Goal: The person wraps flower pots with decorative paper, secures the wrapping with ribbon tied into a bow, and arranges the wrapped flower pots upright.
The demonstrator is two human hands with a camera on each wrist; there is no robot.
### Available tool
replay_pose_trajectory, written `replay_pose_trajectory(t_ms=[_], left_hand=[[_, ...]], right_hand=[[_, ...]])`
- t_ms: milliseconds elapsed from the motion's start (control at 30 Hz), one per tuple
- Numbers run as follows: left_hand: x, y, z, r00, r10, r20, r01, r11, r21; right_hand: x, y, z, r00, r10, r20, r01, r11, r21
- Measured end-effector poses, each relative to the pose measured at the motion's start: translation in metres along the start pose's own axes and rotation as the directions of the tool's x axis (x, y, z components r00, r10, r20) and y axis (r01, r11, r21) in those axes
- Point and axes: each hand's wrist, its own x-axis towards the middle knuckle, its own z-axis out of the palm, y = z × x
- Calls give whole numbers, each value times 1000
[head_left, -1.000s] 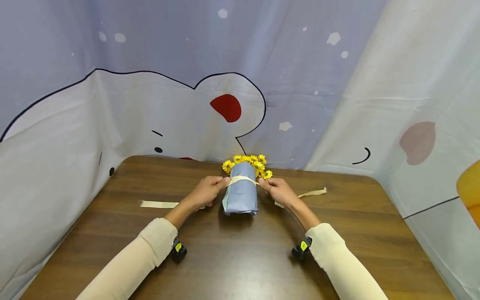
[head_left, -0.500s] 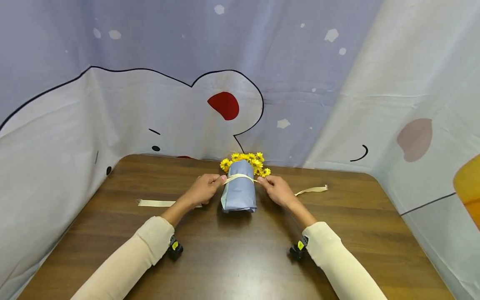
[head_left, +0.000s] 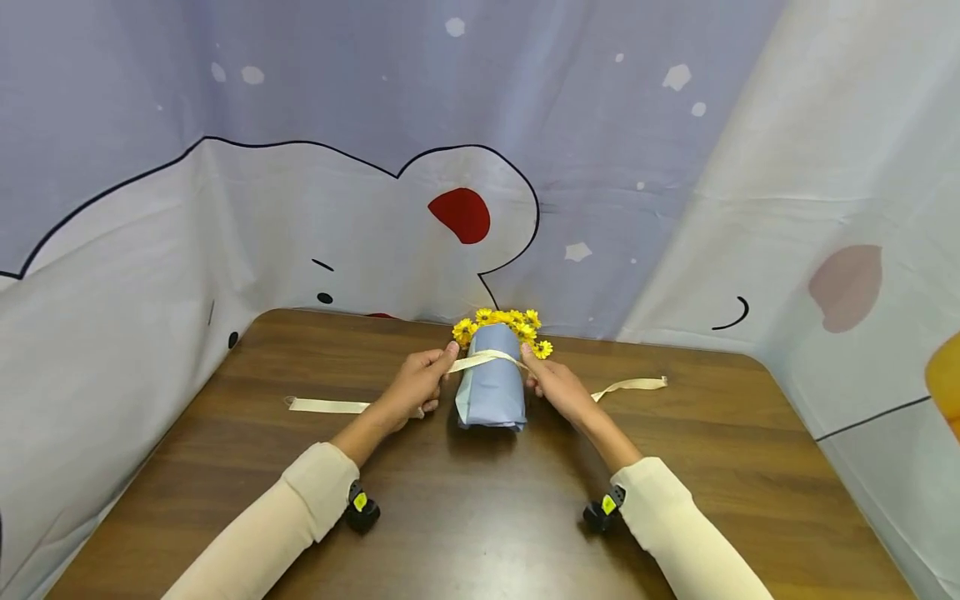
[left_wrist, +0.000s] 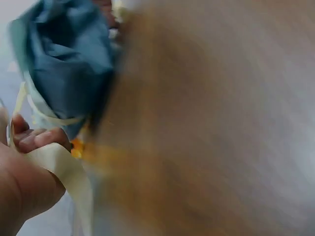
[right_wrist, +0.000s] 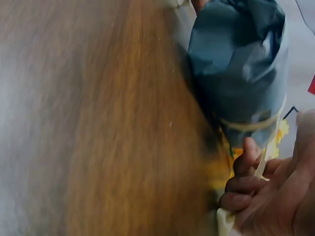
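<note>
A bouquet of yellow flowers [head_left: 528, 332], rolled in blue-grey wrapping paper [head_left: 491, 396], lies on the table with its blooms toward the back. Around the paper, near the flowers, runs a cream ribbon [head_left: 489, 356]. On the left side my left hand [head_left: 415, 386] pinches one part of the ribbon between thumb and fingers; in the left wrist view a length of ribbon [left_wrist: 74, 179] trails out of that hand. My right hand [head_left: 558, 390] grips the ribbon on the other side, its fingertips close to the paper. The bouquet's underside is hidden.
A ribbon tail [head_left: 326, 406] lies flat on the brown wooden table [head_left: 480, 517] at the left, and another tail [head_left: 633, 384] extends to the right. A printed fabric curtain [head_left: 360, 225] hangs behind the table's back edge.
Both hands stay at the bouquet's sides with the ribbon. The thumbs now point more upward, and the ribbon band slants a little more. The head view has shifted slightly.
</note>
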Motion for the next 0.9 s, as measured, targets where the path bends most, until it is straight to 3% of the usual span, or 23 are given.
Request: replay_pose_trajectory(t_ms=[67,167,300,400,467,567,667,800,900], left_hand=[[2,8,3,1000,-6,-12,4,991,-130],[7,20,7,999,27,-18,-31,955,-294],[13,30,15,997,77,-23,-78,869,-488],[14,34,22,994,102,-36,-104,811,-575],[15,34,26,992,118,-35,-116,799,-590],[17,33,33,987,162,-15,-144,820,-555],[18,32,38,979,205,-8,-186,873,-451],[18,28,44,972,234,-34,-236,945,-226],[18,24,48,964,259,-66,-264,962,-78]], right_hand=[[-11,-16,0,998,49,30,-50,998,24],[-15,-25,0,993,92,75,-94,995,23],[-14,-30,-1,985,129,113,-132,991,12],[-14,-31,-2,979,152,134,-151,988,-21],[-13,-31,-3,974,171,148,-166,985,-43],[-13,-32,-3,969,191,156,-183,981,-63],[-13,-31,-4,966,203,161,-193,978,-74],[-12,-31,-5,963,210,171,-199,977,-81],[-12,-33,-6,963,204,179,-192,978,-79]])
